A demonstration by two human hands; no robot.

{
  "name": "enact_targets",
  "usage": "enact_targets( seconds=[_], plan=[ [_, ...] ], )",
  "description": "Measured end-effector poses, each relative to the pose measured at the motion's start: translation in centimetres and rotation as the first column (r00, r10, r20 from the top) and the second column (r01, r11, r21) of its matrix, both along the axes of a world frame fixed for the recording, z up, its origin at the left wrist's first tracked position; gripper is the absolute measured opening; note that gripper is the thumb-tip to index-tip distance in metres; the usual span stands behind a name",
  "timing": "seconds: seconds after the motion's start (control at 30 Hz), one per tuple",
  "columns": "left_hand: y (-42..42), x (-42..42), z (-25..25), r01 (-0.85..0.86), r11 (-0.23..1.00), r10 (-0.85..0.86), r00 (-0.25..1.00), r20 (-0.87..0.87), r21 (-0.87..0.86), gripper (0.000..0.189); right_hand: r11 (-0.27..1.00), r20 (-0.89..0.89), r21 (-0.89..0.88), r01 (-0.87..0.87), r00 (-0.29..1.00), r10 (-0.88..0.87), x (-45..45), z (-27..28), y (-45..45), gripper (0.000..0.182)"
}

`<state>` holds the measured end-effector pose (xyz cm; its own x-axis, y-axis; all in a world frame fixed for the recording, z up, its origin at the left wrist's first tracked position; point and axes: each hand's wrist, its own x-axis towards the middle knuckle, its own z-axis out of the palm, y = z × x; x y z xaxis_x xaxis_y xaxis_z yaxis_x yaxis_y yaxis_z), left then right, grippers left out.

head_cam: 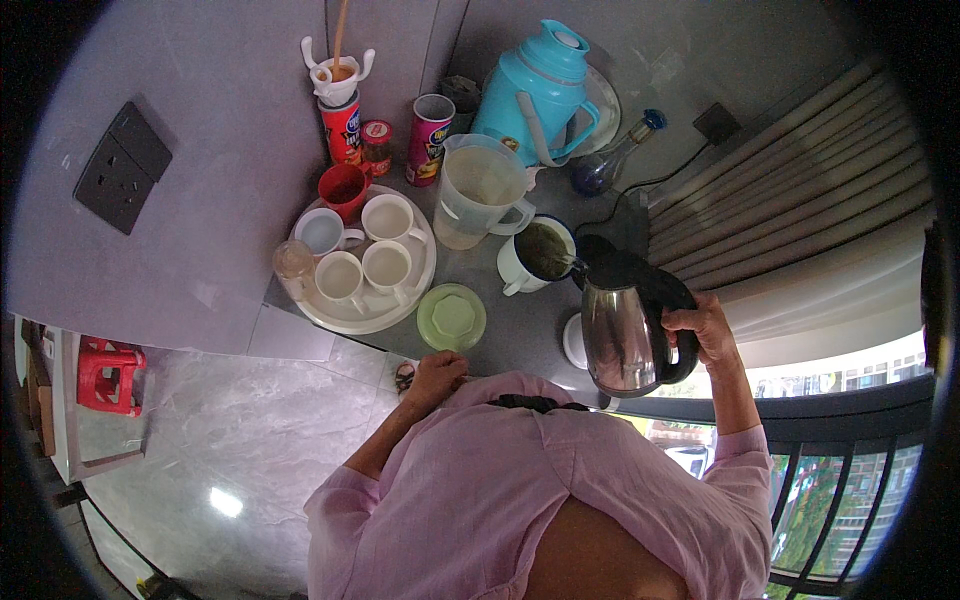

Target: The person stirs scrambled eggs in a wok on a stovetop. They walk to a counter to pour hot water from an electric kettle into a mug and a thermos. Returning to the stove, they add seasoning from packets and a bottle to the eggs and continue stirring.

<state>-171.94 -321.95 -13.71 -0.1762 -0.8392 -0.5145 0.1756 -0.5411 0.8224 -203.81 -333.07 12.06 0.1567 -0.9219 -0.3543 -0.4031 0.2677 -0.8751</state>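
My right hand (697, 330) grips the black handle of a stainless steel electric kettle (619, 330), tilted with its spout over a white mug (517, 262). Water runs from the spout into the mug, which holds dark liquid or leaves. Close to the counter's front edge rests my left hand (442, 371), fingers curled; whether it holds anything cannot be seen. A green lid or saucer (451, 316) lies just beyond it. Behind the white mug stands a translucent plastic pitcher (480, 187). The kettle's round base (575, 341) is partly hidden by the kettle.
A round white tray (360, 319) at left holds several white mugs, a red mug (343, 191) and a glass jar (294, 262). Behind are snack cans, a red-lidded jar (376, 146), a turquoise thermos jug (532, 90) and a glass flask (615, 161). A curtain (795, 187) borders the right.
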Motion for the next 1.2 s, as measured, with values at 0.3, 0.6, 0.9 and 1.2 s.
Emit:
enact_targets(
  seconds=[0.3, 0.6, 0.9, 1.2],
  plan=[
    [0.0, -0.1, -0.6, -0.036, 0.999, 0.036, 0.999, -0.025, 0.006, 0.015, 1.000, -0.003, 0.001, 0.010, 1.000, -0.010, 0.2, 0.1, 0.0, 0.011],
    [-0.1, -0.1, 0.0, -0.024, 1.000, 0.024, 1.000, -0.016, 0.000, 0.015, 1.000, -0.004, -0.008, 0.013, 1.000, -0.013, -0.2, -0.5, -0.1, 0.011],
    [0.2, -0.2, -1.1, -0.035, 0.999, 0.035, 0.999, -0.035, 0.007, 0.015, 0.999, 0.007, -0.039, -0.019, 1.000, 0.019, 0.0, -0.5, -0.1, 0.009],
    [0.4, -0.4, -1.4, -0.061, 0.997, 0.065, 0.992, -0.112, 0.040, 0.013, 0.999, 0.044, -0.047, -0.008, 0.999, 0.010, 0.5, -0.1, 0.3, 0.008]
  ],
)
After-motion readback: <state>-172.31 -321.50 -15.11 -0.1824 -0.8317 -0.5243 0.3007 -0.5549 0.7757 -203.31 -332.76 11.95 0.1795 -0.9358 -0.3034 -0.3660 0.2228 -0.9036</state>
